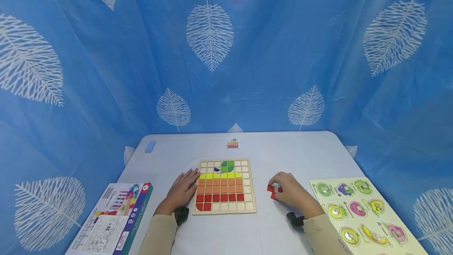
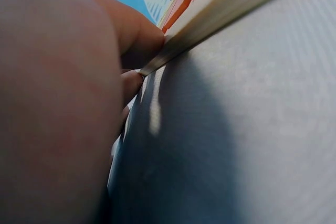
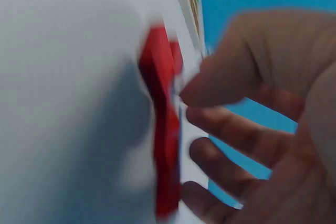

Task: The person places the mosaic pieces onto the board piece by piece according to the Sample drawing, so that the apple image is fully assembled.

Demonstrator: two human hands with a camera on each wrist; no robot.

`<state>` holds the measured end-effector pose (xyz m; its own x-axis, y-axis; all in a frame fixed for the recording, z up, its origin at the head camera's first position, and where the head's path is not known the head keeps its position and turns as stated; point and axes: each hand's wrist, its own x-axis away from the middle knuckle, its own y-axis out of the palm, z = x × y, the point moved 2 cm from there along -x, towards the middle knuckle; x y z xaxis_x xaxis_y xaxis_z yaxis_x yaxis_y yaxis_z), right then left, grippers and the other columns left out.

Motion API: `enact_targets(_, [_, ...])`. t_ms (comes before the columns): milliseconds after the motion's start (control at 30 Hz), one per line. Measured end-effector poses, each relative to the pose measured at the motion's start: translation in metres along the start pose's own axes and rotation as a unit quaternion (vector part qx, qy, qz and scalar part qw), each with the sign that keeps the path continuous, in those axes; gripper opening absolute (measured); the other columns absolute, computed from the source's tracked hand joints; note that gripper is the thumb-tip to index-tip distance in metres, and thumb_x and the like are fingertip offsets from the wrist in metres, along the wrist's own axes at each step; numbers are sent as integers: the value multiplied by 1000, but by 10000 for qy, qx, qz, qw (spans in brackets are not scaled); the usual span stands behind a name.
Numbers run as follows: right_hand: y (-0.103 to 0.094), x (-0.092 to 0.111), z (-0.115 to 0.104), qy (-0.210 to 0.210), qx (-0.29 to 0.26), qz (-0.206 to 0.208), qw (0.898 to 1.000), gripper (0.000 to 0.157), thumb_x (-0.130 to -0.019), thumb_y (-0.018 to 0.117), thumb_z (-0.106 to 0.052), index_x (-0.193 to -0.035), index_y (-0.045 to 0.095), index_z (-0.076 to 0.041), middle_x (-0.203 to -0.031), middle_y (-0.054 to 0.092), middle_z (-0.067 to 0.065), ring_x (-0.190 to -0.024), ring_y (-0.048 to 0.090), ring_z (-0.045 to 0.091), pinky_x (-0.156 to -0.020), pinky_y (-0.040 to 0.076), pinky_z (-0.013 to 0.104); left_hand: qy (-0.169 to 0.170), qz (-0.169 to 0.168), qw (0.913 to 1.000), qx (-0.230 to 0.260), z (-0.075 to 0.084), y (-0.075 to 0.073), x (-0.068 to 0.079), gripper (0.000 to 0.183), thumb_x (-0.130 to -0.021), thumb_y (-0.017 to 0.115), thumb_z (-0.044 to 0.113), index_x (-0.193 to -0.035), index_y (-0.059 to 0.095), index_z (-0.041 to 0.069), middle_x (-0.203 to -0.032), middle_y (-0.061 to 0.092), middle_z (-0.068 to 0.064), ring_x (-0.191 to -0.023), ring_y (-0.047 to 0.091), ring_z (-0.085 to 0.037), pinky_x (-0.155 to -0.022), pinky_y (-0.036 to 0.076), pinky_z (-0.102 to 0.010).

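Note:
A wooden grid board (image 1: 250, 209) bears rows of yellow, orange and red tiles, with green leaf shapes and a dark blue piece near its top. My left hand (image 1: 181, 192) lies flat on the table at the board's left edge, fingers extended. Its thumb (image 2: 142, 35) touches the board's side in the left wrist view. To the right of the board, several loose red tiles (image 3: 167, 145) lie close together on the table. Over them my right hand (image 1: 291, 191) hovers with loosely bent fingers; thumb and fingertips are at the tiles, with nothing visibly pinched.
A small picture card (image 1: 233, 143) lies behind the board. At the far left is a light blue block (image 1: 150, 146). A printed box (image 1: 109, 223) lies on the left, and a fruit-pattern puzzle board (image 1: 368, 215) on the right. Blue curtains (image 1: 247, 70) surround the white table.

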<state>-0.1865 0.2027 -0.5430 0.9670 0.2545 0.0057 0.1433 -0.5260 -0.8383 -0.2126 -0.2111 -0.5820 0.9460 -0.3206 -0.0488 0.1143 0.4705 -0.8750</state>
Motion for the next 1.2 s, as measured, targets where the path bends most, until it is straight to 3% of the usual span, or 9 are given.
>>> enact_targets(200, [-14, 10, 17, 276, -94, -169, 9994, 37, -73, 88, 4, -101, 73, -16, -105, 61, -2, -100, 56, 23, -91, 58, 45, -34, -33, 10000, -15, 0, 1, 1, 53, -110, 55, 26, -159, 48, 7, -166, 39, -11, -157, 23, -33, -126, 12, -55])
enact_targets(433, [-11, 8, 22, 419, -110, -138, 9990, 30, -80, 88, 2, -99, 73, -17, -97, 62, -5, -94, 59, 19, -91, 59, 44, -97, 3, 10000, -5, 1, 1, 0, 54, -109, 56, 29, -159, 49, 9, -166, 39, -9, -157, 22, -31, -127, 12, -54])
enact_targets(733, [-8, 6, 20, 520, 17, -90, 9986, 25, -82, 87, 0, -98, 75, -15, -92, 63, -5, -90, 58, 19, -90, 58, 43, -103, 29, 9999, 6, -4, 7, 1, 53, -109, 57, 26, -158, 49, 8, -166, 38, -9, -157, 23, -31, -127, 13, -54])
enact_targets(1033, [-8, 2, 17, 46, -109, 347, 9993, 23, -79, 83, 3, -92, 74, -13, -87, 61, -5, -80, 56, 17, -79, 56, 39, -94, 75, 9999, 45, -1, 3, 1, 53, -109, 58, 27, -158, 50, 9, -166, 39, -10, -157, 23, -32, -126, 14, -55])
enact_targets(1200, [0, -4, 1, -285, -188, 483, 9982, 21, -77, 82, 2, -90, 74, -13, -85, 60, -7, -78, 54, 15, -74, 54, 36, -98, 92, 9999, -13, -2, 3, 0, 52, -109, 57, 26, -158, 50, 9, -166, 39, -8, -157, 23, -31, -127, 13, -53])
